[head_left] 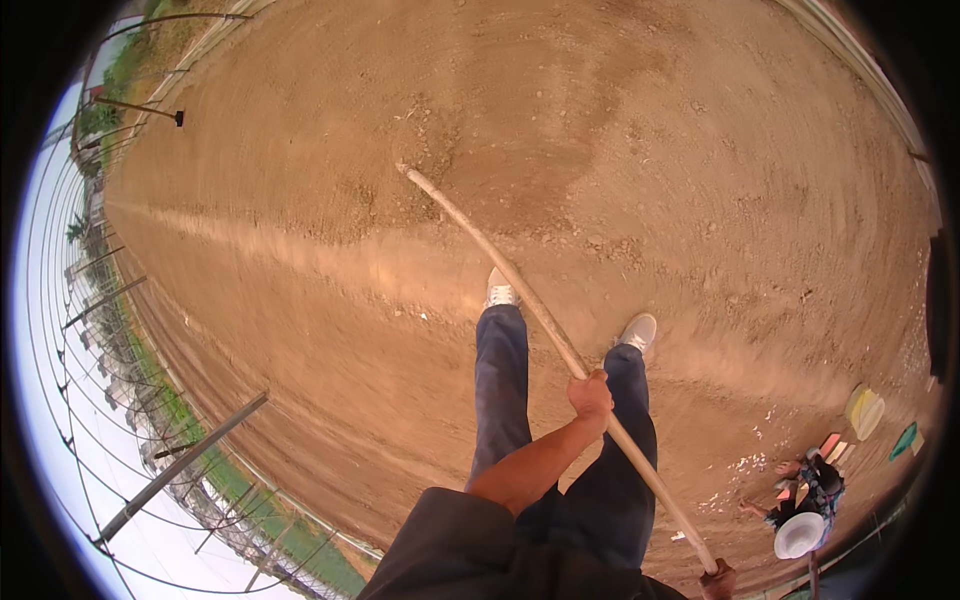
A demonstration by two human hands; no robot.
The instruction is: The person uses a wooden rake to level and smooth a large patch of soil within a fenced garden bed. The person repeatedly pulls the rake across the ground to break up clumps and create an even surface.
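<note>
A long wooden pole (525,293) slants across the ground in front of me, from near my right hip to a patch of loose brown soil. Its far tip (403,168) touches or hovers just over the dirt; no tool head can be made out there. My left hand (590,393) is closed around the shaft in front of my right leg. My right hand (718,578) grips the near end, at the lower edge, partly cut off by the frame. The pole passes between my two white shoes (501,291).
At the lower right, a person in a white hat (800,536) crouches by white scraps (748,463), a yellow bag (865,411) and a green item (903,441). Slanting metal posts (185,465) and curved bars line the left side. Brown dirt ground (300,330) spreads around me.
</note>
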